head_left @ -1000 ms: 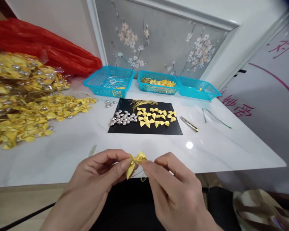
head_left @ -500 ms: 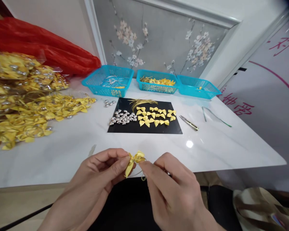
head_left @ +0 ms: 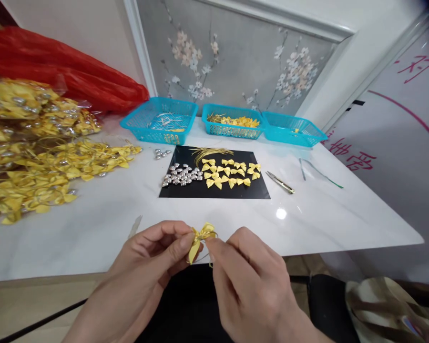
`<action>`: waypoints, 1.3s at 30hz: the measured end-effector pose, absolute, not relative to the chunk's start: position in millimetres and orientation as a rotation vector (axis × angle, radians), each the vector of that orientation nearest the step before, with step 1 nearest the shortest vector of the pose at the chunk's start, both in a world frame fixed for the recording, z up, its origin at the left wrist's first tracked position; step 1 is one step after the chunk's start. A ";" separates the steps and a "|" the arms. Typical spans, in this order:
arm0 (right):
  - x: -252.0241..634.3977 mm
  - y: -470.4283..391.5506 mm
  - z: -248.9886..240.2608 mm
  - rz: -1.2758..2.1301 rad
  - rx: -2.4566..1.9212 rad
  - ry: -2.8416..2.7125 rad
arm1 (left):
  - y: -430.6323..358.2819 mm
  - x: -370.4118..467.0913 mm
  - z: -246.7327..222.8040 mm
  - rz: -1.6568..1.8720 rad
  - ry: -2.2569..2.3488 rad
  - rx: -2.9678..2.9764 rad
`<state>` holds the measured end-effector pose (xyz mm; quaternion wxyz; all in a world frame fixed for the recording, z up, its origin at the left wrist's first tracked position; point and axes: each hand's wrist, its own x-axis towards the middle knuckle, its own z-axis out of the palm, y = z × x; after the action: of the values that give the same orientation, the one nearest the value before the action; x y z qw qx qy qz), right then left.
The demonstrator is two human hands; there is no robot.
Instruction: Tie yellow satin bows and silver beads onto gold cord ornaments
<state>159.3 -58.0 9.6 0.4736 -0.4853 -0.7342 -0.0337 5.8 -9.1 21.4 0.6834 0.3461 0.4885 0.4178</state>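
My left hand point(head_left: 160, 257) pinches a yellow ribbon bow point(head_left: 204, 232) between thumb and fingers, just off the table's front edge. One tail of the bow hangs down. My right hand point(head_left: 250, 271) is closed at the bow's right side, its fingertips on a thin gold cord point(head_left: 200, 259) that loops by the knot. Part of the cord is hidden behind the fingers. Beyond the hands lies a black mat point(head_left: 214, 192). On it are silver heart-shaped beads point(head_left: 181, 175), rows of yellow bows point(head_left: 230, 172) and a bundle of gold cords point(head_left: 210, 153).
Three blue baskets point(head_left: 232, 132) line the back against the wall. A folding knife point(head_left: 280, 182) and a green strip point(head_left: 323, 172) lie right of the mat. Bagged yellow bows point(head_left: 57, 166) are heaped at left, before a red bag point(head_left: 67, 71). A few beads point(head_left: 162, 154) sit near the mat.
The right hand's fingertips have shifted slightly left, closer against the bow's knot. The left hand keeps its pinch on the bow.
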 end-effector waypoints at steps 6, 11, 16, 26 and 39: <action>159.5 -58.1 7.8 -0.062 -1.201 -1.796 | -9.8 -0.3 18.4 0.886 1.056 0.828; 161.3 -58.3 9.8 -0.042 -1.195 -1.814 | -8.8 -7.0 11.1 0.887 1.077 0.945; 162.7 -58.4 11.7 0.000 -1.218 -1.822 | -7.9 -8.8 8.9 0.894 0.992 1.192; 161.9 -59.1 13.9 -0.025 -1.205 -1.843 | -10.1 -5.4 16.5 0.878 1.045 1.105; 162.7 -60.2 13.7 0.036 -1.219 -1.818 | -8.5 -5.4 21.0 0.828 1.061 0.952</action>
<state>162.7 -60.2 13.7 0.4583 -0.4948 -0.7382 0.0148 -5.4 -8.5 21.0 0.6790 0.4240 0.4723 0.3689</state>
